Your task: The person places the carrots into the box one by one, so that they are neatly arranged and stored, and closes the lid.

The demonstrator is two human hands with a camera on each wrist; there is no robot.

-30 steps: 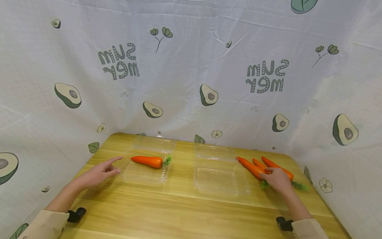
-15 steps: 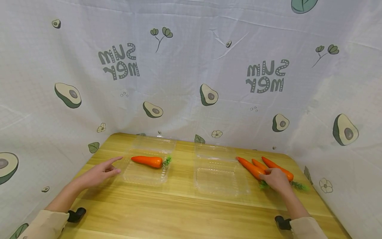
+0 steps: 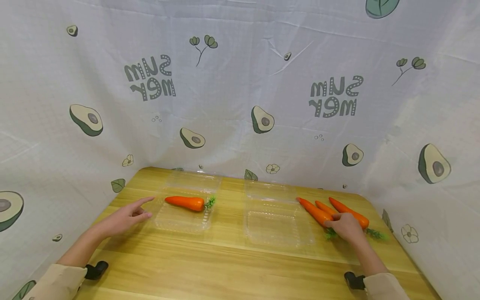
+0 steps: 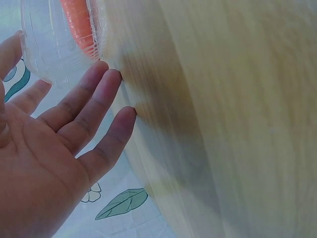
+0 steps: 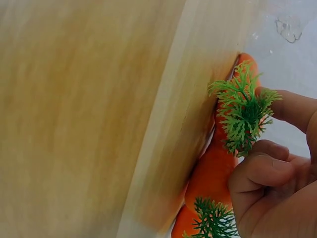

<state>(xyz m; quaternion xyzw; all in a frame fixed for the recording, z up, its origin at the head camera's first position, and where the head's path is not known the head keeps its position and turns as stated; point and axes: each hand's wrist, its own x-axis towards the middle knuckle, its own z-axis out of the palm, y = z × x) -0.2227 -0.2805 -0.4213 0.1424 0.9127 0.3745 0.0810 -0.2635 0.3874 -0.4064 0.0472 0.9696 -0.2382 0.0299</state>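
In the head view my left hand [image 3: 123,216] lies just left of a clear plastic box [image 3: 183,223], its fingers loosely extended and nothing in them. That box contains one orange carrot [image 3: 185,203] with green leaves. At the right, my right hand [image 3: 346,226] reaches down over a group of three carrots and pinches the middle carrot [image 3: 324,207] between curled fingers and thumb. A left carrot [image 3: 313,210] and a right carrot [image 3: 348,211] flank it. In the right wrist view, green leaves [image 5: 242,109] hide part of the fingers' contact.
A second clear plastic box [image 3: 275,239] stands right of the middle, its lid [image 3: 270,191] laid back like the first one's. The wooden table [image 3: 225,271] ends at a hanging curtain [image 3: 225,91] printed with avocados, which also runs along both sides.
My right hand has shifted slightly left, and the middle carrot has edged left with it, closer to the left carrot. The left hand has stayed in place.
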